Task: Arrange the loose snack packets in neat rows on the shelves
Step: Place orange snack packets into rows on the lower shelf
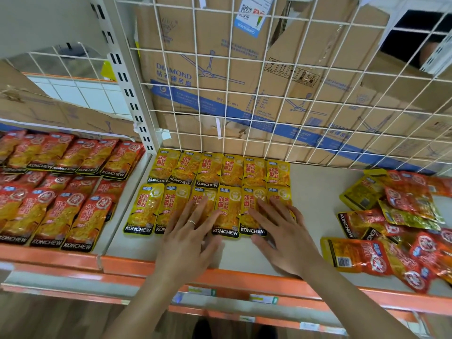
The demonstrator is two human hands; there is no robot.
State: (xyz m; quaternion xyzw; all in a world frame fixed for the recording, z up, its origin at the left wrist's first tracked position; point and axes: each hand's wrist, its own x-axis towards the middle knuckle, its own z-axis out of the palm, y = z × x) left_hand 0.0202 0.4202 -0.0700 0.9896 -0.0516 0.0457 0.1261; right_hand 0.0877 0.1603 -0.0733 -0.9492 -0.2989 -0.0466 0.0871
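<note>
Shelf [315, 192]: yellow packets [208, 171], two rows. My left hand [188, 238] and right hand [281, 238] press flat, fingers straight, on front row. Loose packets [403, 201] heaped right.

I see, on the shelf [315, 192], a back row [220, 170] behind a front row [146, 211]; a pile [401, 211] lies right, more packets [56, 204] left.

Your L hand [188, 238] wears one thin, plain silver-tone ring [191, 222], on what looks like the ring finger, close to the knuckle. Your R hand [281, 237] is bare. Both forearms [137, 302] are bare to the frame edge. Low btwn them sit dark shapes, poss. your shoes [204, 330]; too dim to tell.
</note>
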